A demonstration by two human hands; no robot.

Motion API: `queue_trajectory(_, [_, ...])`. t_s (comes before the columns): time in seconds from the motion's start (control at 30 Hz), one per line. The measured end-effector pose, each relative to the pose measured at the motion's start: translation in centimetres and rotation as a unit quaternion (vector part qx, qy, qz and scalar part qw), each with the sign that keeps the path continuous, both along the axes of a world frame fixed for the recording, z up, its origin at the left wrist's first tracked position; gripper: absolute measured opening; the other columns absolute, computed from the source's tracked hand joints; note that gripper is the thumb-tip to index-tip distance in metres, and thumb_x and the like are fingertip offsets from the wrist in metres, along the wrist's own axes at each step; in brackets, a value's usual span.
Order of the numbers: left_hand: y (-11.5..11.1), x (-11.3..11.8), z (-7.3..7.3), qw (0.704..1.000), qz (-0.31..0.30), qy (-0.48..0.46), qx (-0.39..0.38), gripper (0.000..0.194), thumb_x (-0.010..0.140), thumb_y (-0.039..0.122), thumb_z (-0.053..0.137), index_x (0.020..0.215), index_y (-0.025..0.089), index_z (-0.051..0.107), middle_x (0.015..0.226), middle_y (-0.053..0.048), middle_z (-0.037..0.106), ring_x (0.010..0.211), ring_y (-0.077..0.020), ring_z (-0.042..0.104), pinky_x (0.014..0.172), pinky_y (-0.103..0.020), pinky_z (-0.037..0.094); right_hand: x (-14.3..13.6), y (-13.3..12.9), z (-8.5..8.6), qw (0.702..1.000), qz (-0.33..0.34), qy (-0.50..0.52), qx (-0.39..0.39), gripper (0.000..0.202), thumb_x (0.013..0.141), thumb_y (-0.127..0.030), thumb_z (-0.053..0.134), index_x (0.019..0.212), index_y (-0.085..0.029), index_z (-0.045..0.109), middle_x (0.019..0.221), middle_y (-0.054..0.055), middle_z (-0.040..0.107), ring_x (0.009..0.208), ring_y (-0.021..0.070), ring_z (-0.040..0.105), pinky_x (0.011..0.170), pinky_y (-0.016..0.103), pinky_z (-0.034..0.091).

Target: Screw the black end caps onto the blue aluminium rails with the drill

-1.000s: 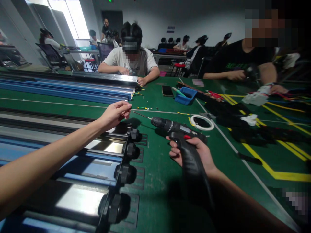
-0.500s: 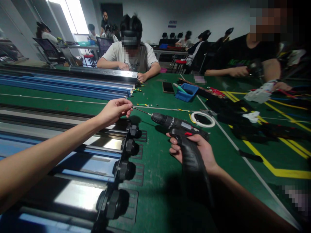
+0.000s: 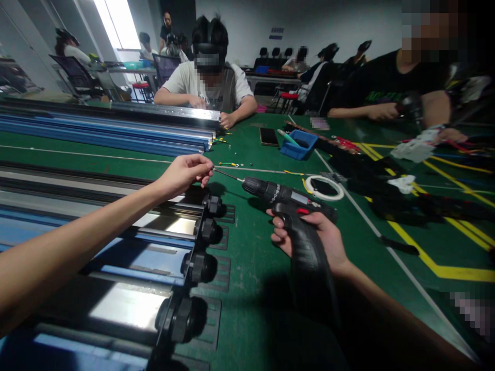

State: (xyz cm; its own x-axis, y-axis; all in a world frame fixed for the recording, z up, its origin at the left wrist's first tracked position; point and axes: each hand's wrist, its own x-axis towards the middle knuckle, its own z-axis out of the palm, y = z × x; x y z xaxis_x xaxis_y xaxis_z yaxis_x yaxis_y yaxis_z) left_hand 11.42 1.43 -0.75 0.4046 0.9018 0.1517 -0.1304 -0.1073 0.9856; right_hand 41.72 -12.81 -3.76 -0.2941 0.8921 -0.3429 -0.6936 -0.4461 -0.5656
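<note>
My right hand is wrapped round the grip of a black cordless drill, which points left. A long thin bit extends from its chuck. At the bit's tip, the thumb and fingers of my left hand are pinched together; the small piece between them, if any, is too hidden to name. Below that hand lie several metal and blue rails, side by side, their near ends capped by black end plates with black cable glands.
Across the green table a person leans over more blue rails. A blue bin, a phone and a white ring-shaped coil lie beyond the drill. Another person works at the right among wires.
Both hands and the drill keep nearly the same pose. The view has shifted very slightly, and my left fingers stay at the bit's tip.
</note>
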Motion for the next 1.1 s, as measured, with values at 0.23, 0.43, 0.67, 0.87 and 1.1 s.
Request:
queue_trajectory(0.23, [-0.3, -0.2, 0.4, 1.000, -0.003, -0.018, -0.012, 0.028, 0.076, 0.028, 0.086, 0.086, 0.010, 0.066, 0.076, -0.005, 0.068, 0.057, -0.0092, 0.058, 0.054, -0.023, 0.043, -0.6, -0.3, 1.0, 0.998, -0.017, -0.009, -0.058, 0.061, 0.069, -0.026, 0.055, 0.125, -0.003, 0.063, 0.100, 0.017, 0.078, 0.095, 0.0242, 0.075, 0.092, 0.034, 0.062])
queue_trajectory(0.43, [-0.5, -0.3, 0.8, 0.999, -0.018, -0.022, -0.031, 0.025, 0.077, 0.024, 0.085, 0.086, 0.010, 0.066, 0.073, -0.003, 0.067, 0.060, -0.0096, 0.060, 0.059, -0.023, 0.046, -0.4, -0.5, 0.7, 0.999, 0.005, -0.023, -0.028, 0.057, 0.067, -0.023, 0.056, 0.119, -0.005, 0.067, 0.109, 0.016, 0.078, 0.102, 0.0242, 0.076, 0.096, 0.033, 0.060])
queue_trajectory(0.67, [-0.8, -0.4, 1.1, 0.997, -0.039, -0.030, -0.060, 0.020, 0.079, 0.020, 0.082, 0.085, 0.012, 0.065, 0.068, 0.000, 0.061, 0.059, -0.0087, 0.056, 0.058, -0.021, 0.045, -0.5, -0.6, 1.0, 0.999, 0.004, -0.032, -0.032, 0.055, 0.065, -0.025, 0.055, 0.114, -0.007, 0.071, 0.101, 0.015, 0.080, 0.095, 0.0227, 0.077, 0.093, 0.032, 0.061])
queue_trajectory(0.87, [-0.8, -0.3, 0.9, 0.995, -0.038, -0.042, -0.087, 0.018, 0.081, 0.020, 0.080, 0.083, 0.013, 0.063, 0.066, 0.001, 0.057, 0.056, -0.0062, 0.051, 0.055, -0.019, 0.043, -0.4, -0.6, 0.8, 0.998, -0.006, -0.040, -0.038, 0.055, 0.063, -0.028, 0.056, 0.111, -0.007, 0.073, 0.097, 0.015, 0.080, 0.090, 0.0237, 0.076, 0.091, 0.034, 0.062])
queue_trajectory(1.1, [-1.1, 0.2, 1.3, 0.996, -0.043, -0.020, -0.070, 0.025, 0.079, 0.022, 0.083, 0.086, 0.015, 0.060, 0.067, 0.002, 0.059, 0.052, -0.0067, 0.049, 0.053, -0.021, 0.043, -0.6, -0.5, 0.5, 0.999, -0.010, -0.044, -0.028, 0.056, 0.064, -0.029, 0.056, 0.112, -0.006, 0.073, 0.097, 0.016, 0.078, 0.091, 0.0253, 0.075, 0.096, 0.037, 0.059])
